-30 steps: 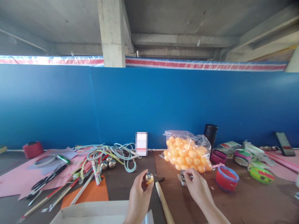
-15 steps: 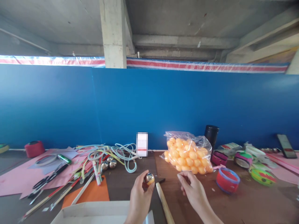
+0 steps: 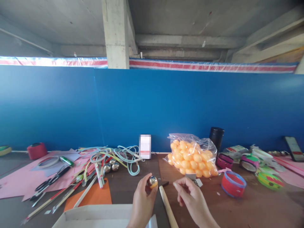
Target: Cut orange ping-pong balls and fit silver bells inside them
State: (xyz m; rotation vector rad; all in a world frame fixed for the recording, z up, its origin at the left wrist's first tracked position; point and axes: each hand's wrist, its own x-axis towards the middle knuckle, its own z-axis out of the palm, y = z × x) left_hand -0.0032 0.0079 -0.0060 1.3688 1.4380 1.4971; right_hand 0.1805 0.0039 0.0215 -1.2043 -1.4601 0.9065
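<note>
My left hand [image 3: 143, 199] pinches a small ball [image 3: 152, 181] that is shiny silver on top and orange below, held just above the brown table. My right hand [image 3: 190, 199] is beside it to the right, fingers curled in a pinch; whether anything is between them I cannot make out. A small silvery piece [image 3: 195, 181] lies on the table just past those fingers. A hammer with a wooden handle [image 3: 167, 205] lies between my hands. A clear bag of orange balls [image 3: 192, 155] stands behind.
A white box rim [image 3: 95, 217] sits at the near edge. Cords, sticks, scissors [image 3: 47, 183] and silver balls [image 3: 111, 166] clutter the left on pink and orange paper. Tape rolls [image 3: 233, 183], a black cylinder [image 3: 216, 136] and a phone [image 3: 294, 148] stand right. A blue wall closes the back.
My right hand has drawn left and back from the spot near the bag, leaving the silvery piece on the table. The left hand with the ball has stayed put.
</note>
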